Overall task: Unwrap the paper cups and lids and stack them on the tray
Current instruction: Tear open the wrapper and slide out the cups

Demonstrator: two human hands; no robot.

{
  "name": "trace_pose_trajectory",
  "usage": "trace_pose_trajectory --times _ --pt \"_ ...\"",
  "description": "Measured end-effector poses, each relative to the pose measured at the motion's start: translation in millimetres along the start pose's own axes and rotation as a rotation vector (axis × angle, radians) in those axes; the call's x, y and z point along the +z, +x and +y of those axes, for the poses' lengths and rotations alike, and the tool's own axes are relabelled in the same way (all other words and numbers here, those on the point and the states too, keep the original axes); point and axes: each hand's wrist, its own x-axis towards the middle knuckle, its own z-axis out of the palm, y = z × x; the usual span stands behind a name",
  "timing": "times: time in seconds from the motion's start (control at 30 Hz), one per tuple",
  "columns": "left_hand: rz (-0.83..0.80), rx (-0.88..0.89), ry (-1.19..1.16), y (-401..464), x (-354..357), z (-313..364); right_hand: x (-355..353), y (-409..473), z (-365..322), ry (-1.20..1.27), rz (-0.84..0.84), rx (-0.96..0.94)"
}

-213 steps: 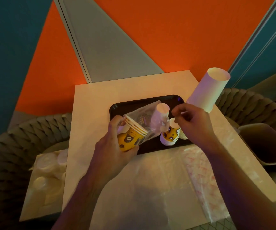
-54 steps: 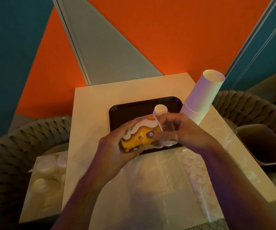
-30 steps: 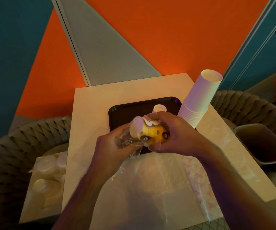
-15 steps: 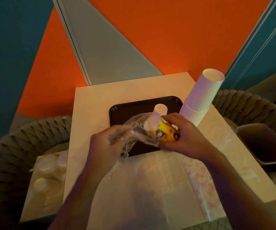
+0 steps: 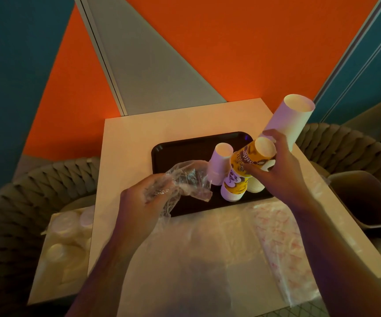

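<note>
Below our hands we see the dark tray (image 5: 180, 149) on the pale bench (image 5: 134, 133). It holds a small stack of white cups (image 5: 219, 163) turned bottom up, a yellow printed stack (image 5: 233, 188) also bottom up just beside it, and a third stack partly hidden under our right hand (image 5: 278, 170). A tall stack of white cups (image 5: 288, 117) rises just beyond that hand, tilted; we cannot tell whether it stands on the tray or on the bench. Our right hand curls round a yellow cup stack (image 5: 251, 159) held above the tray, bottom toward us. Our left hand (image 5: 143, 202) clutches the crumpled clear wrap (image 5: 189, 179), hanging over the tray's near left edge. Flat plastic bags (image 5: 208, 248) lie on the bench between our forearms. Left of our left arm, a pack of lids (image 5: 63, 243) sits below the bench.
</note>
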Motion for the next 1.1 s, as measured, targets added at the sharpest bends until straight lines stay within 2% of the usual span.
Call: trace_pose_trajectory --times 0.2,0.43,0.63,0.8,0.87,1.0,1.1 --pt "0.006 -0.005 -0.001 -0.9 -3.1 -0.6 13.6 8.1 9.2 -0.234 -0.016 -0.027" --pt "0.001 -0.049 -0.012 -1.9 -3.4 1.1 31.2 10.8 19.7 -0.395 -0.148 0.005" --pt "0.016 -0.062 -0.013 -1.2 -2.5 2.4 46.8 5.6 34.7 -0.422 -0.237 0.015" --pt "-0.009 -0.079 -0.052 2.3 1.7 4.9 49.5 5.9 37.4 -0.451 -0.247 0.006" --pt "0.003 -0.089 -0.103 4.1 5.3 5.4 46.8 4.0 33.9 -0.467 -0.203 -0.002" --pt "0.044 -0.16 -0.266 7.5 12.2 5.0 45.7 -13.5 10.7 -0.303 -0.028 0.008" --pt "0.087 -0.247 -0.42 8.5 19.6 8.3 54.0 -33.8 -10.1 -0.04 -0.19 0.15"
